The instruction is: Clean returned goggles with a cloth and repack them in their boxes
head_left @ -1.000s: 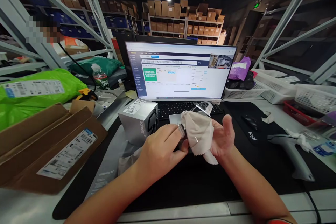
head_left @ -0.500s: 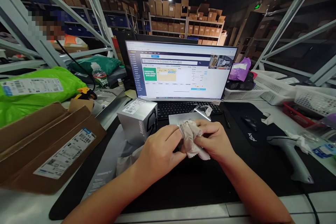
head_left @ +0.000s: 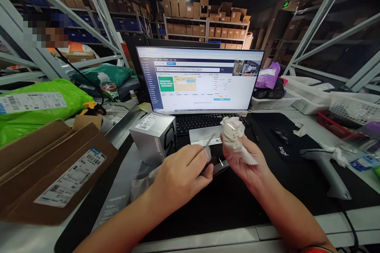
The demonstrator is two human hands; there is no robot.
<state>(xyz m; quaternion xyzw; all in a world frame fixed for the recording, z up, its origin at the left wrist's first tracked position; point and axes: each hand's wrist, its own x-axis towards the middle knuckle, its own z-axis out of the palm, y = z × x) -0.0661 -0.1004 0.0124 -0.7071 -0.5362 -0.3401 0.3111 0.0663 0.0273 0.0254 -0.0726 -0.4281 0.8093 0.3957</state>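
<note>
My left hand point(head_left: 181, 178) is closed, pinching what looks like a pair of glasses point(head_left: 220, 162); a thin arm sticks up past the fingertips and a glossy part shows to the right. Much of it is behind my fingers. My right hand point(head_left: 247, 158) grips a bunched off-white cleaning cloth point(head_left: 233, 136) with a zigzag edge, held up and apart from the glasses. Just beyond the hands lies a flat silver piece point(head_left: 204, 136) in front of the keyboard point(head_left: 196, 123). A silver box point(head_left: 152, 136) with a label stands left of it.
An opened cardboard box point(head_left: 53, 170) and a green parcel point(head_left: 35, 102) sit at left. The monitor point(head_left: 198, 79) stands behind the keyboard. To the right are a mouse point(head_left: 282, 136), a barcode scanner point(head_left: 326, 172) and white baskets point(head_left: 353, 106). A person point(head_left: 77, 47) is at far left.
My hands have parted. The cloth, earlier bunched between both hands, has come away to the right and up in my right hand, and the glasses now show in my left.
</note>
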